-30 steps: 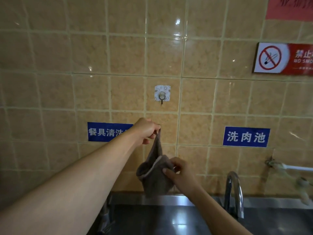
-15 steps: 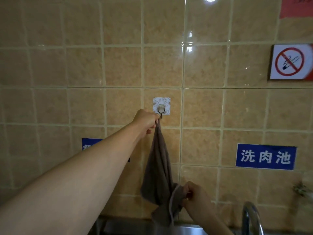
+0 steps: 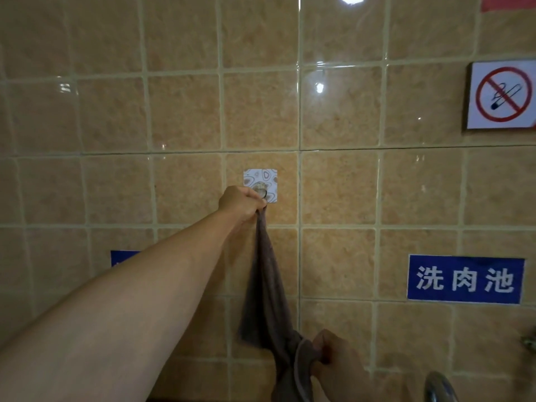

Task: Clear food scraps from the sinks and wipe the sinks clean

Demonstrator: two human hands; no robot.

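Left grip on cloth, sign "洗肉池"

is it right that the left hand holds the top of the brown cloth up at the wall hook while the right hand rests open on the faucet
Not quite. In the head view the right hand grips the lower end of the brown cloth, not the faucet. The left hand does hold the top at the wall hook.
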